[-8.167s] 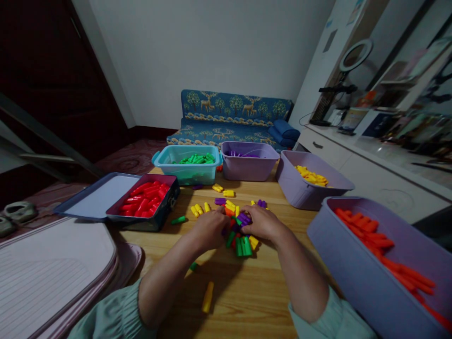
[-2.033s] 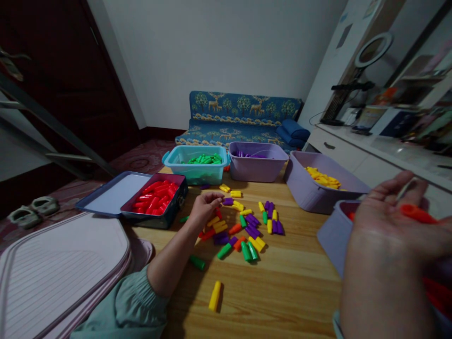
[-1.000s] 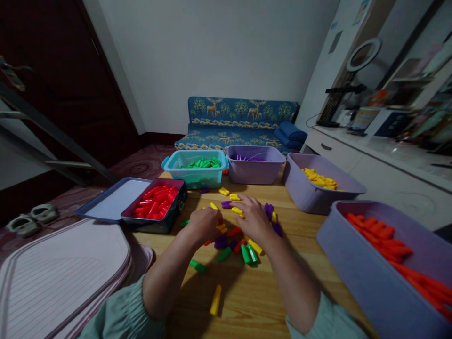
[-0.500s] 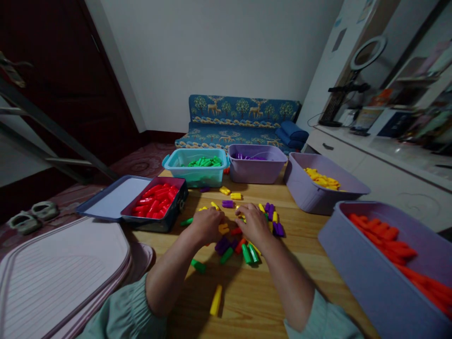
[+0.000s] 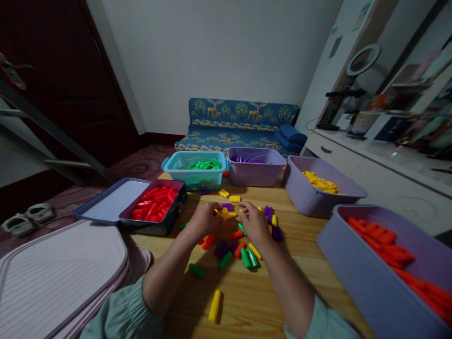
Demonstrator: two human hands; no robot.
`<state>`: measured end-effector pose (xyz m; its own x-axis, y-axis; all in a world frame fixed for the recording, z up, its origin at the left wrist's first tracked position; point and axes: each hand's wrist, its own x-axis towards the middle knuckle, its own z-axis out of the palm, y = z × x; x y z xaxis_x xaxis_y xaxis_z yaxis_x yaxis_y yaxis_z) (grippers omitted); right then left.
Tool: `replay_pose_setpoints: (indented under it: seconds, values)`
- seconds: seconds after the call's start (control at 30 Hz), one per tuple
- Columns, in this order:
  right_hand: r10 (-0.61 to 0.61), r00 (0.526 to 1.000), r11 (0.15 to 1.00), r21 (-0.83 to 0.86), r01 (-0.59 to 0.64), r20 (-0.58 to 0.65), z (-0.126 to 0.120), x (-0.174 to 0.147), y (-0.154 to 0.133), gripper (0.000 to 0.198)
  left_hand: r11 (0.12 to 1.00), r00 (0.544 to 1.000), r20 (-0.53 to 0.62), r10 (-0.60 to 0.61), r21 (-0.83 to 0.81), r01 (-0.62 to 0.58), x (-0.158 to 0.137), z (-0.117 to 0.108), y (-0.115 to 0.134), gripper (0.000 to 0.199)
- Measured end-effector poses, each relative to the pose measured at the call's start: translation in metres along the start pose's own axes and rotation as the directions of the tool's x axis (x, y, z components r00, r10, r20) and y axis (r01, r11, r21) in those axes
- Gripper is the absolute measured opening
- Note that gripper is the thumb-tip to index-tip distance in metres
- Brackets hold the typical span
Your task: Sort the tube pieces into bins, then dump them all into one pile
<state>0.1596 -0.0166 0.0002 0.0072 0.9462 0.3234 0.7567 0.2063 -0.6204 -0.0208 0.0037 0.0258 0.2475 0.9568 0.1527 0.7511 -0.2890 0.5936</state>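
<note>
Over the middle of the table, my left hand (image 5: 205, 220) has its fingers closed around yellow plastic pieces (image 5: 226, 214), which stick out toward the right. Opposite it, my right hand (image 5: 254, 225) has curled fingers, with a bit of yellow showing at the thumb and fingertip. Below and between the hands lie loose tube-like pieces: a pair of green pieces (image 5: 249, 258), dark purple pieces (image 5: 221, 249) and an orange-red piece (image 5: 208, 241). More purple pieces (image 5: 277, 233) sit right of my right hand. A single yellow piece (image 5: 214, 306) lies near the front.
An open dark case (image 5: 169, 225) of red pieces stands at the left. Behind are a turquoise bin (image 5: 197, 180) with green pieces and a lilac bin (image 5: 256, 175) with purple ones. Lilac bins with yellow pieces (image 5: 319, 182) and orange-red pieces (image 5: 384, 240) line the right.
Both hands have moved slightly away from me. Yellow pieces now show at my left fingers, and orange-red pieces that its wrist had covered are in sight.
</note>
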Motion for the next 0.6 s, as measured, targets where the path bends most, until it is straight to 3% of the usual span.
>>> replay_pose_setpoints:
  seconds: [0.13,0.27,0.4,0.6]
  values:
    - [-0.171,0.979,0.98,-0.079,0.18,0.113,0.002,-0.002,-0.001,0.041,0.999,1.0,-0.026,0.004,-0.042,-0.005,-0.001,0.0,-0.004,0.028]
    - [-0.23,0.938,0.942,-0.184,0.282,0.26,0.003,-0.007,-0.006,0.06,0.996,0.996,0.084,-0.025,0.093,0.017,-0.006,-0.003,-0.002,0.029]
    - [-0.206,0.931,0.916,-0.276,0.292,0.3,0.001,-0.01,-0.014,0.06,0.979,0.99,0.128,-0.06,0.204,0.033,-0.011,-0.009,0.005,0.029]
    - [-0.15,0.943,0.916,-0.319,0.245,0.296,0.002,-0.01,-0.015,0.043,0.987,0.987,0.159,-0.029,0.158,0.003,-0.009,-0.013,0.004,0.025]
